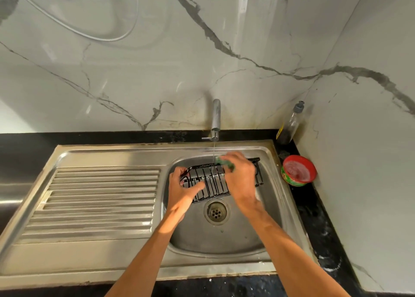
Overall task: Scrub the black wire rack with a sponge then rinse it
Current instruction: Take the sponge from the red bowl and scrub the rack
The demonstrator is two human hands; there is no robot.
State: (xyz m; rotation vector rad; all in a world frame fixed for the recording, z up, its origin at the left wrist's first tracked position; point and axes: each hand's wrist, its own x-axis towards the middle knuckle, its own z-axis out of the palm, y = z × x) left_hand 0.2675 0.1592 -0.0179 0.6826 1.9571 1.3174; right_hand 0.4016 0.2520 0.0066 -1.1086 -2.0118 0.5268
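left forearm (146,258) and right forearm (289,251) are cut off at the bottom edge. steel sink (224,240) has the black wire rack (212,184) over its basin, wet and shiny under a thin water stream, right part hidden. left hand (183,190) grips its left end. right hand (241,179) presses a green sponge (226,163), mostly covered, on the far rim.

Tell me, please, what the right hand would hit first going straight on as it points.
Probably the water stream just beyond the sponge that the right hand grips, then the sink wall; depth is unclear.
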